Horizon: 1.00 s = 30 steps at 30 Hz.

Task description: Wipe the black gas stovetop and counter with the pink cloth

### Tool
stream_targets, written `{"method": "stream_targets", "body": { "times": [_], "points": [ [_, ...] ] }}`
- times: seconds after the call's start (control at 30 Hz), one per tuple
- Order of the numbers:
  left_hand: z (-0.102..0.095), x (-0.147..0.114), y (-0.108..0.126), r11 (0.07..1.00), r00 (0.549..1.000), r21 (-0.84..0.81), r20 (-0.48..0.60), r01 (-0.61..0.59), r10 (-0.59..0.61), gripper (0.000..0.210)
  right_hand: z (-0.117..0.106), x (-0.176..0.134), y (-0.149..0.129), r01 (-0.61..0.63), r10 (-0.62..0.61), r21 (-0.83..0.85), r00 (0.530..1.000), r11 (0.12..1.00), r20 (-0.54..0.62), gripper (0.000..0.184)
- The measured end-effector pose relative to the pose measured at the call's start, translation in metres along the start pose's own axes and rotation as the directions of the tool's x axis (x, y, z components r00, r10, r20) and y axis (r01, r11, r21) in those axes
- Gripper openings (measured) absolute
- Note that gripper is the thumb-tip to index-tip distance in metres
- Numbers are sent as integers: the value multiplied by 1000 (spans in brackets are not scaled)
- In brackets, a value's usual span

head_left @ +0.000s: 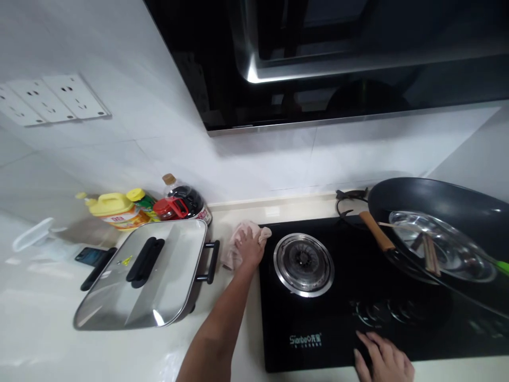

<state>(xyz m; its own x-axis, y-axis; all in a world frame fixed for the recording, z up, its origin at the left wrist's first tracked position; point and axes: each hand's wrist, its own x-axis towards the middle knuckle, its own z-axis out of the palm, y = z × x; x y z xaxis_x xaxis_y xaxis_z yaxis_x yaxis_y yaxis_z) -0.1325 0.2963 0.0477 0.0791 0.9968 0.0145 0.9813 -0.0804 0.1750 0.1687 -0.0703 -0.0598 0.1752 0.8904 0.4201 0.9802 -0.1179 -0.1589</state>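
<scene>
Table (40, 345) is pale and glossy and runs across the work area from the near edge to the wall. At its front edge, on the right, the right hand (385, 361) is over the near edge of a black glass cooktop (278, 318). Its fingers are open, loosely bent and slightly apart, and hold nothing; contact with the glass cannot be determined. The control knobs (374, 314) are just beyond these fingertips.

To the left, an electric pan (170, 286) stands on the table, covered by a glass lid with a black handle. Between this pan and the cooktop, the left arm extends away from the viewer. On the cooktop, the round left burner (304, 265) is bare. On the right side, a large dark wok (417, 199) sits tilted, with a shiny metal bowl (405, 218) inside.

A pale pink cloth (233, 255) lies on the table beside the rear left corner of the cooktop. The left hand (249, 246) presses down on it, fingers curled into the folds, gripping the cloth.

Behind the electric pan, a yellow jug (113, 209) and a dark bottle (191, 200) stand near the tiled wall (258, 170). Wall sockets (75, 95) are at upper left; a black range hood (358, 90) overhangs the cooktop.
</scene>
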Motion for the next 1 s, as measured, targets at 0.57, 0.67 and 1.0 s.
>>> {"method": "stream_targets", "body": {
  "times": [0.57, 0.67, 1.0],
  "points": [
    [38, -282, -85, 687, 688, -51, -89, -725, 720, 77, -16, 10, -23, -29, 29, 7, 1000, 1000, 6, 46],
    [28, -255, -78, 791, 786, -111, 93, -602, 611, 74, -18, 13, -26, -20, 20, -35, 1000, 999, 20, 44],
    [-11, -58, 4, 987, 984, 49, 98, -152, 147, 56, -1, 15, -15, -20, 16, -79, 999, 997, -45, 31]
  ]
}}
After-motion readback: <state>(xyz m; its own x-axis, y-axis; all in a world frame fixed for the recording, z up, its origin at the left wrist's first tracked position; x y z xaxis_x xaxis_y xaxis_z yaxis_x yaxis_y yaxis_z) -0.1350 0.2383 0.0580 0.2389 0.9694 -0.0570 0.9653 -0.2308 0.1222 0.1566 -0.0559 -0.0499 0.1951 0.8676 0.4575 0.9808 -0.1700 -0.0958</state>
